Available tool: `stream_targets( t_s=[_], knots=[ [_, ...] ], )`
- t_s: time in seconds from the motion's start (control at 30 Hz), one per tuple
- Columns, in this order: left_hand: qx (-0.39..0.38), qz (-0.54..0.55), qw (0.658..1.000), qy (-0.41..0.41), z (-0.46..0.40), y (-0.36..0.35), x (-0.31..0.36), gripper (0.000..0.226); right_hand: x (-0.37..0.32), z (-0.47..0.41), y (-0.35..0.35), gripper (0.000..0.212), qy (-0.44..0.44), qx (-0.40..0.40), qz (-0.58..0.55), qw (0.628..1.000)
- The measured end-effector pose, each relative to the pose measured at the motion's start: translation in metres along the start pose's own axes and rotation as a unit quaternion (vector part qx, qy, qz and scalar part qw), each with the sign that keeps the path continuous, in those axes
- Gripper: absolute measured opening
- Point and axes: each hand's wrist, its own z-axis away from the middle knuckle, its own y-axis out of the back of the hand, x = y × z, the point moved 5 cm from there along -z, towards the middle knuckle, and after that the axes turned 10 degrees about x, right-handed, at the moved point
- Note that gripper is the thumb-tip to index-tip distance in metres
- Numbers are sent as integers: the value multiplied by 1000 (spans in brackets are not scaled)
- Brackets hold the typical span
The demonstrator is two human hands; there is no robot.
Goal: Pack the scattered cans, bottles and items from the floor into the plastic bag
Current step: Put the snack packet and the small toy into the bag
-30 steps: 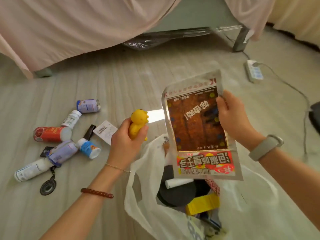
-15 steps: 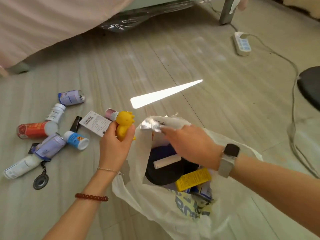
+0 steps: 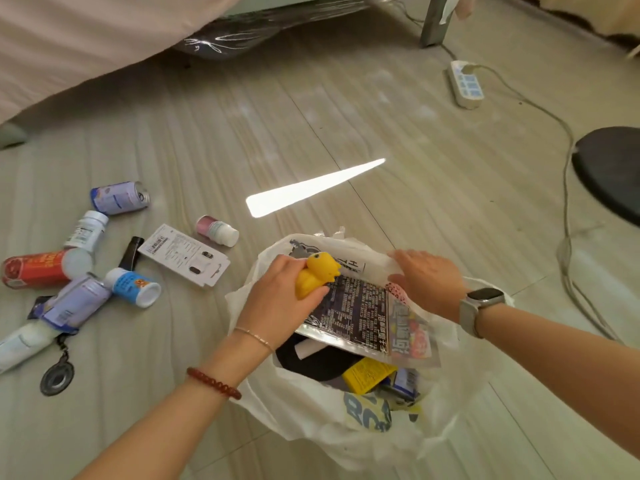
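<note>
Over the mouth of the white bag (image 3: 311, 407), the left hand (image 3: 277, 303) is wrapped around a yellow toy (image 3: 317, 273), fingers curled tight on its lower body while its head sticks out above the thumb side. The toy hangs just above the foil packet (image 3: 360, 317), which lies tilted inside the bag with its printed back up. The right hand (image 3: 429, 282) rests on the bag's far rim, fingers spread flat on the plastic and closed on nothing, a watch (image 3: 479, 304) on its wrist. Under the packet sit a black round thing, a white tube and a yellow box (image 3: 369, 374). To the left on the floor (image 3: 346, 116), well apart from the bag, lie the rest: a purple can (image 3: 119, 197), a white bottle (image 3: 86, 230), a red can (image 3: 38, 268), a blue-labelled bottle (image 3: 133, 287), a pink bottle (image 3: 216, 230), a white card (image 3: 183, 254) and a keyring (image 3: 57, 375). A power strip (image 3: 465, 84) lies at far right.
</note>
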Motion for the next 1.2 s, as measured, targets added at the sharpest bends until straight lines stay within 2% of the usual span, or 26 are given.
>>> stream_targets(
  t_s=[0.07,0.13,0.2,0.27,0.33,0.4,0.47,0.53,0.6,0.67,0.7,0.77,0.8,0.83,0.9,0.97,1.03,1.13,1.2],
  knots=[
    [-26,-7,999,-27,-8,-13,10,53,3,-4,6,29,-3,30,-35,999],
    [-61,-37,997,-43,-15,-25,14,65,3,-6,16,24,-1,70,-60,996],
    [-80,-134,985,-68,-15,-33,10,62,2,-6,26,24,-4,98,-76,992],
    [-67,-228,968,-78,-10,-34,-1,55,0,-4,32,24,-11,114,-78,990],
    [-46,-289,955,-50,-5,-30,-18,59,0,-5,38,23,-22,146,-84,986],
    [-41,-321,946,31,-9,-19,-45,69,3,-7,43,21,-38,179,-90,979],
    [-72,-299,940,146,-19,-9,-74,79,2,-8,45,25,-33,176,-87,980],
    [-92,-242,945,199,-25,-6,-85,70,-6,-7,42,39,18,129,-68,989],
    [-62,-191,965,168,-27,-5,-76,46,-16,-5,35,50,88,78,-36,992],
    [4,-131,980,147,-28,8,-66,33,-19,-2,33,43,124,78,-18,989],
    [48,-95,983,153,-29,20,-64,29,-16,-3,35,37,114,106,-25,988],
    [138,-29,976,164,-33,47,-64,25,-3,-9,43,30,40,186,-28,981],
    [153,-19,975,163,-34,55,-64,24,2,-12,46,31,7,213,-13,977],
    [143,-24,976,160,-35,58,-64,23,3,-16,47,32,-10,221,6,975],
    [69,-68,985,142,-33,50,-64,26,-7,-22,44,32,-6,200,21,980],
    [-3,-94,989,117,-27,39,-61,34,-28,-25,39,34,37,177,7,984],
    [-34,-63,992,106,-20,34,-62,44,-56,-27,37,43,92,161,-9,983],
    [10,10,994,105,-17,47,-71,58,-102,-34,42,49,154,164,-20,974],
    [71,12,991,109,-19,62,-89,55,-134,-43,45,50,184,152,-42,970]
  ],
)
